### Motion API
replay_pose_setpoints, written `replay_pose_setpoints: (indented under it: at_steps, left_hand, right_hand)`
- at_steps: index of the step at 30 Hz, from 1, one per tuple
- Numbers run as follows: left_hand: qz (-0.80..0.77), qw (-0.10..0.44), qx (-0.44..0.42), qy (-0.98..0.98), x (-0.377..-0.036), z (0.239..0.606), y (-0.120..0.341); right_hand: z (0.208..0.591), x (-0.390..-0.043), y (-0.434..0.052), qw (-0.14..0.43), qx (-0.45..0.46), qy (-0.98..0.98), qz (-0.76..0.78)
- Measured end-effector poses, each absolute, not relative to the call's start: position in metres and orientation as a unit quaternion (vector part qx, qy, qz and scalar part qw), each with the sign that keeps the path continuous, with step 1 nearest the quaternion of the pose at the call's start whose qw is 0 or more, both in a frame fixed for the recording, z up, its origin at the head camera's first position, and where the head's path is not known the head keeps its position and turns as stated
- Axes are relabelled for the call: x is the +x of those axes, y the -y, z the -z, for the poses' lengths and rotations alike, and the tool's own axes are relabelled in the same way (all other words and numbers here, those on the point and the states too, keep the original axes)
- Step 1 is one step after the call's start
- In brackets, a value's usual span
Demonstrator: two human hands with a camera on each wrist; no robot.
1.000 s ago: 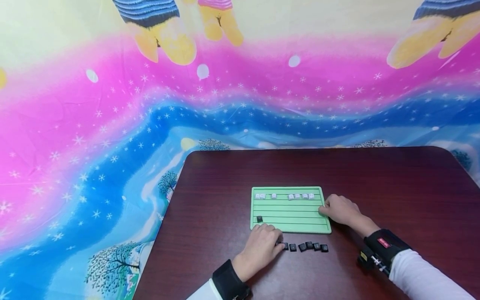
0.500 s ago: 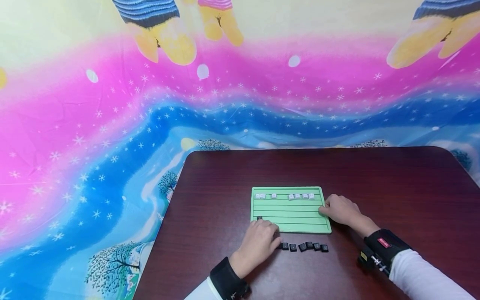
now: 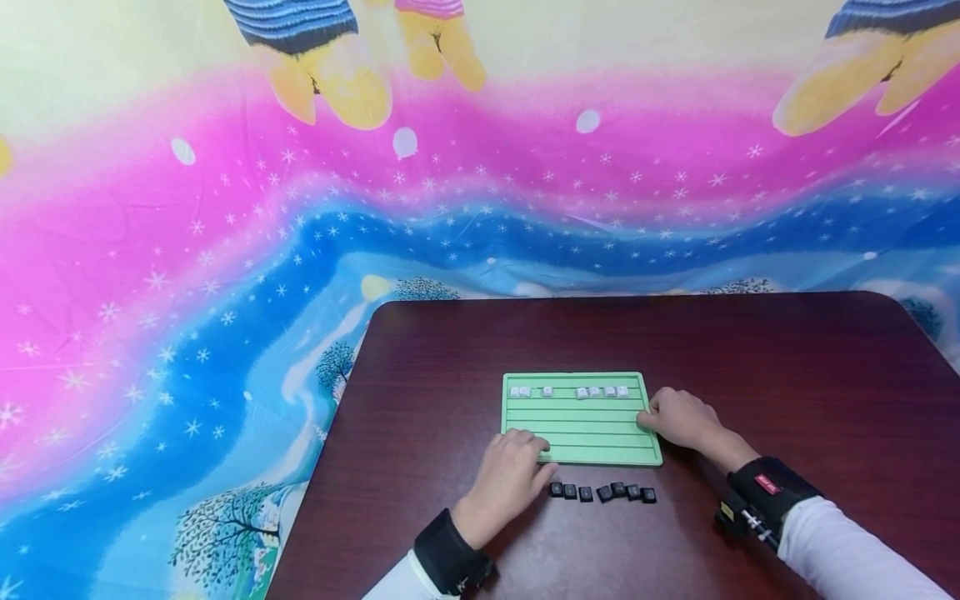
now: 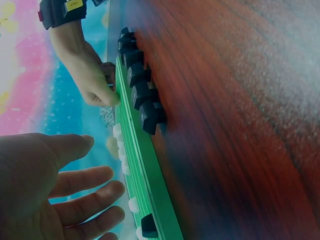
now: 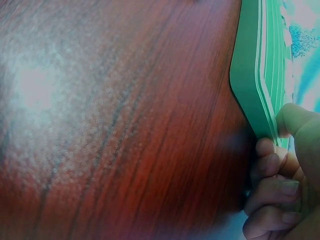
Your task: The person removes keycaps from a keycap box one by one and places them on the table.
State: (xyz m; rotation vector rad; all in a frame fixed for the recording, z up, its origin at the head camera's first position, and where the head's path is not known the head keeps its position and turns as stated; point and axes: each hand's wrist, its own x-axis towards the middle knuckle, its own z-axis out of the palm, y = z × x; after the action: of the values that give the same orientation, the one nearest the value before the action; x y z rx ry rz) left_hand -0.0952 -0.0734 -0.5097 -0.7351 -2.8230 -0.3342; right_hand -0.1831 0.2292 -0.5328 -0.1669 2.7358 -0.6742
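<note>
Since a second ago, left hand (image 3: 512,471) moved off the black keys (image 3: 603,492) to the board's (image 3: 577,425) near-left corner, fingers (image 4: 87,200) loosely spread, holding nothing. Six black keys now lie in a row on the counter (image 3: 787,367) just below the board. White keys (image 3: 570,392) line its top row. Right hand (image 3: 678,419) pinches the board's right edge.

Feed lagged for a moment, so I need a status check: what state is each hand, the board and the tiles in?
Left hand: open, fingers over the board's near left corner.
Right hand: grips the board's right edge.
Green board: flat on the table.
White tiles: in the top row.
Black tiles: lined up off the board.
</note>
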Motion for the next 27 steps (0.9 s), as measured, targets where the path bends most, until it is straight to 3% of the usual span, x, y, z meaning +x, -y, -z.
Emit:
replay_pose_setpoints:
  at_steps: [27]
  left_hand:
    - [0.107, 0.104, -0.205, 0.967, -0.109, 0.506, 0.084]
  right_hand:
    - [0.532, -0.183, -0.229, 0.153, -0.062, -0.958, 0.234]
